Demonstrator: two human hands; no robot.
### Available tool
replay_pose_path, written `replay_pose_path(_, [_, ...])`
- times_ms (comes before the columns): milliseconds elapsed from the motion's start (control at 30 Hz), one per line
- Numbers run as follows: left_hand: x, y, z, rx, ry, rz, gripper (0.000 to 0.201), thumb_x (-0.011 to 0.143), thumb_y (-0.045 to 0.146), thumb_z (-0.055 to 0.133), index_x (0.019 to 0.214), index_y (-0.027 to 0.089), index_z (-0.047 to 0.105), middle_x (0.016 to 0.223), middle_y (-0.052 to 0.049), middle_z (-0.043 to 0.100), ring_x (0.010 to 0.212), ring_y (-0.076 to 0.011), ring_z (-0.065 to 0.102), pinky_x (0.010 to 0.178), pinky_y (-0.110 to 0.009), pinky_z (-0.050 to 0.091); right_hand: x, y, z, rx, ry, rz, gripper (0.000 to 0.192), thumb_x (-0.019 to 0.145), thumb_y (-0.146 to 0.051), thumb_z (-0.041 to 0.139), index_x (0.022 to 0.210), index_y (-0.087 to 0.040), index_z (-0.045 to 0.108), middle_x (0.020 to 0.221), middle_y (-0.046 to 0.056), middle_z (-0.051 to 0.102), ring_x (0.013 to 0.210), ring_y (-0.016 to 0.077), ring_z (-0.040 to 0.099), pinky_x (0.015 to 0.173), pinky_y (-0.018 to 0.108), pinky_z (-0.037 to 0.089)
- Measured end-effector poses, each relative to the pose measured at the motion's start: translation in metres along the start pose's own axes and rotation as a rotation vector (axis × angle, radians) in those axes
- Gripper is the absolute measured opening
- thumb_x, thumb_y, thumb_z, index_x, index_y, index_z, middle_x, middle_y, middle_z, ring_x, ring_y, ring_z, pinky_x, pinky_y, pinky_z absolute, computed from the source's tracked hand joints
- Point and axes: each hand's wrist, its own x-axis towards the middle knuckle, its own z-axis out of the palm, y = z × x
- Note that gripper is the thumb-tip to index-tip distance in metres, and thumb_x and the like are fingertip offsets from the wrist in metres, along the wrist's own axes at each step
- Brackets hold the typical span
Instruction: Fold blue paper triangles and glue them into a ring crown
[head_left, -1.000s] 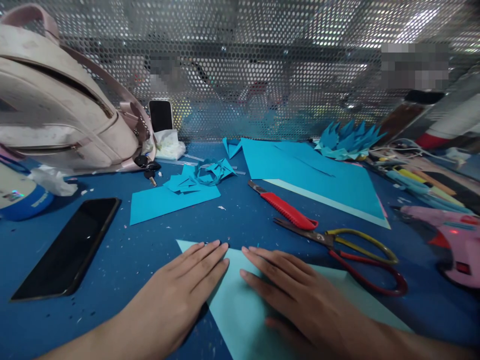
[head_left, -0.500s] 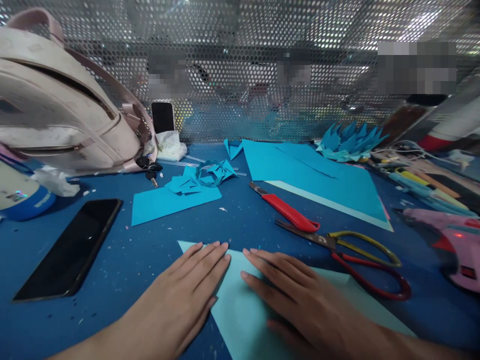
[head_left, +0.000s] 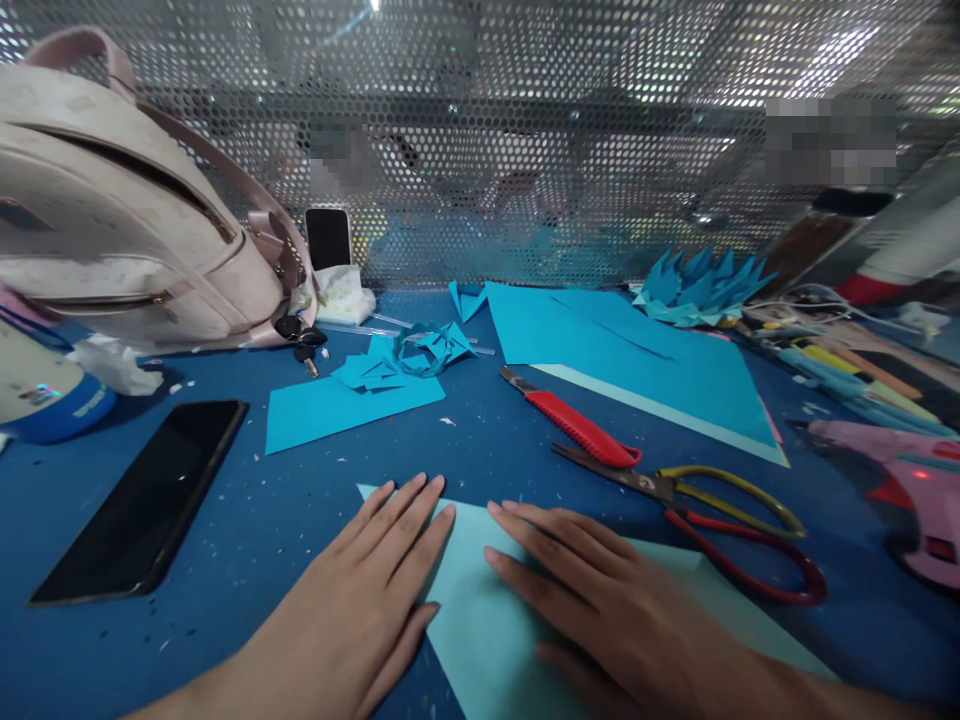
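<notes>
nearest the camera, the left hand [head_left: 367, 590] lies flat and fully open, palm down, fingers straight and close together, pressing on the left corner of a light blue sheet of paper [head_left: 487, 620] that lies on the dark blue table [head_left: 247, 530]. the right hand [head_left: 600, 600] is likewise spread flat on the same sheet, fingers pointing left toward the other hand, their tips close but apart; neither hand grips anything. the sheet sits at the near edge of the table, its far corner poking out past the left fingertips. just beyond the right hand lie scissors [head_left: 697, 510] with yellow and red handles, and touching their blade tips a red box cutter [head_left: 574, 428]. to the left, well apart, a black phone [head_left: 142, 500] lies face up. farther back are a smaller blue paper piece [head_left: 345, 405] with cut scraps [head_left: 420, 350] on it, and a large blue sheet [head_left: 637, 360]. at the right edge sits a pink glue gun [head_left: 900, 480]. far left stands a pale backpack [head_left: 127, 240] against the perforated metal wall [head_left: 525, 150].
</notes>
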Motion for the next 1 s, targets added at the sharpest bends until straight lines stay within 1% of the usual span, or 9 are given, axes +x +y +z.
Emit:
replay_pose_path(267, [-0.0023, -0.0013, 0.0021, -0.003, -0.004, 0.006, 0.058, 0.102, 0.027, 0.04, 0.155, 0.014, 0.018, 0.159, -0.013, 0.028, 0.145, -0.0297, 0.03, 0.111, -0.049, 0.041, -0.0003, 0.0005, 0.0014, -0.037, 0.019, -0.019, 0.046, 0.091, -0.027, 0.054, 0.136, -0.016, 0.055, 0.143, 0.015, 0.053, 0.128, 0.0281, 0.054, 0.101, 0.042, 0.051])
replay_pose_path(400, [-0.0017, -0.0002, 0.0018, 0.023, -0.015, -0.021, 0.06, 0.102, 0.029, 0.04, 0.156, 0.015, 0.018, 0.158, -0.015, 0.028, 0.144, -0.0319, 0.031, 0.111, -0.051, 0.04, -0.0008, 0.0001, 0.0023, -0.016, 0.02, -0.009, 0.047, 0.09, -0.026, 0.054, 0.136, -0.017, 0.055, 0.143, 0.014, 0.053, 0.13, 0.0272, 0.052, 0.103, 0.041, 0.048])
replay_pose_path(567, [0.0001, 0.0021, 0.0024, 0.087, -0.027, -0.018, 0.06, 0.102, 0.031, 0.039, 0.156, 0.014, 0.018, 0.156, -0.017, 0.032, 0.143, -0.0341, 0.033, 0.109, -0.055, 0.04, 0.0002, -0.001, 0.0013, 0.01, 0.016, 0.001, 0.047, 0.09, -0.024, 0.054, 0.136, -0.017, 0.055, 0.144, 0.014, 0.052, 0.132, 0.0264, 0.05, 0.105, 0.04, 0.046])
replay_pose_path(667, [0.0003, 0.0025, 0.0021, 0.122, -0.034, -0.017, 0.058, 0.101, 0.03, 0.04, 0.154, 0.012, 0.023, 0.155, -0.018, 0.034, 0.142, -0.0376, 0.034, 0.104, -0.061, 0.043, 0.0013, -0.0009, 0.0006, 0.003, 0.006, 0.003, 0.046, 0.09, -0.024, 0.053, 0.135, -0.017, 0.055, 0.144, 0.014, 0.052, 0.131, 0.0264, 0.05, 0.105, 0.039, 0.046])
replay_pose_path(800, [-0.0008, 0.0007, -0.0011, 0.131, -0.09, -0.034, 0.06, 0.101, 0.035, 0.041, 0.154, 0.016, 0.023, 0.158, -0.014, 0.029, 0.142, -0.0429, 0.03, 0.099, -0.068, 0.043, 0.001, -0.0006, 0.0008, -0.023, -0.004, -0.011, 0.046, 0.089, -0.025, 0.055, 0.134, -0.016, 0.056, 0.144, 0.014, 0.052, 0.13, 0.0276, 0.052, 0.103, 0.041, 0.048])
replay_pose_path(900, [-0.0019, -0.0008, -0.0034, 0.104, -0.12, -0.056, 0.062, 0.101, 0.038, 0.041, 0.156, 0.02, 0.019, 0.16, -0.012, 0.024, 0.143, -0.0433, 0.026, 0.102, -0.07, 0.039, -0.0001, -0.0005, 0.0006, -0.037, 0.002, -0.015, 0.047, 0.09, -0.026, 0.055, 0.135, -0.017, 0.055, 0.144, 0.014, 0.052, 0.13, 0.0279, 0.052, 0.102, 0.042, 0.048])
replay_pose_path(1000, [-0.0033, -0.0007, -0.004, 0.109, -0.112, -0.069, 0.063, 0.101, 0.039, 0.041, 0.156, 0.022, 0.018, 0.16, -0.014, 0.022, 0.143, -0.0434, 0.026, 0.104, -0.072, 0.034, 0.0, -0.0006, -0.0006, -0.043, -0.01, -0.015, 0.047, 0.09, -0.027, 0.055, 0.137, -0.017, 0.054, 0.145, 0.013, 0.051, 0.13, 0.0276, 0.051, 0.102, 0.041, 0.048])
